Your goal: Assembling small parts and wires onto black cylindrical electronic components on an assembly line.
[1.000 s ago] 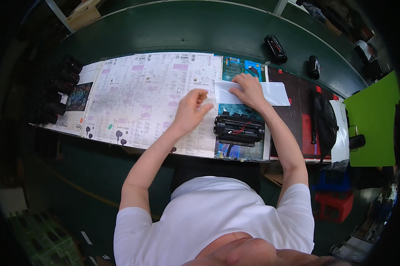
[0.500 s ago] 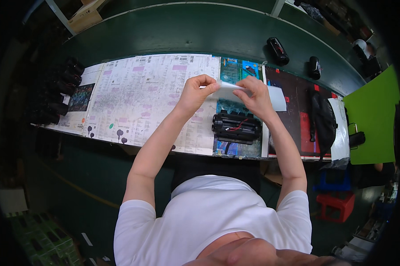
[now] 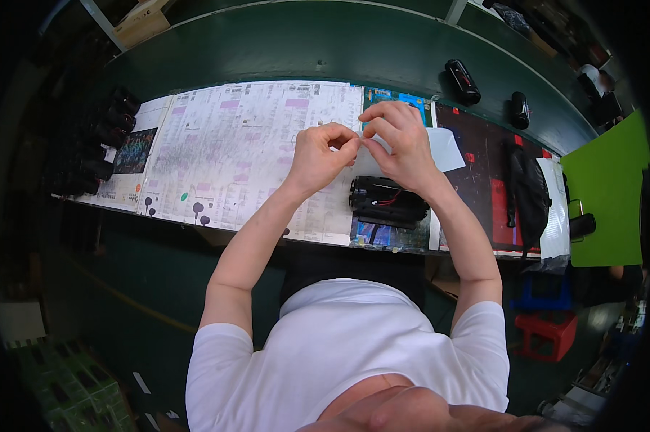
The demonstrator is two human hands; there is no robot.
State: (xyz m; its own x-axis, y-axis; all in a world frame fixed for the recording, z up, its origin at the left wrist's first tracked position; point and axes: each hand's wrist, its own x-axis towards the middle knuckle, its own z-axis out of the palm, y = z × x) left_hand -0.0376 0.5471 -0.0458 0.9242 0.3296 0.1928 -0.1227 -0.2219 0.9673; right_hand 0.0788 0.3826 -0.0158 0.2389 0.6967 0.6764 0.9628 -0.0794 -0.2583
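Holding the left hand [image 3: 317,160] above the counter [image 3: 476,194], pinching its fingers narrowly together; curling the right hand [image 3: 408,147] just beside, setting its fingers narrow too, facing the left ones; being unable to tell of anything gripped there, losing the spot behind the fingers; covering part of a white sheet [image 3: 447,147] with the right hand, leaving only its blank right end showing on the counter; seeing a black device [image 3: 375,191] with red wires [image 3: 390,199] on the near side of the right hand, close beside the wrist; finding fine print, barcodes, pink blocks and earphone pictures across the white covering [image 3: 231,158], making out no legible words at this size; seeing a dark, colourful picture [image 3: 134,151] farther left; losing the outlines of black parts [image 3: 91,169] in shadow at the left end; noticing a person [image 3: 602,90] at the upper right, blurred and partly hidden.
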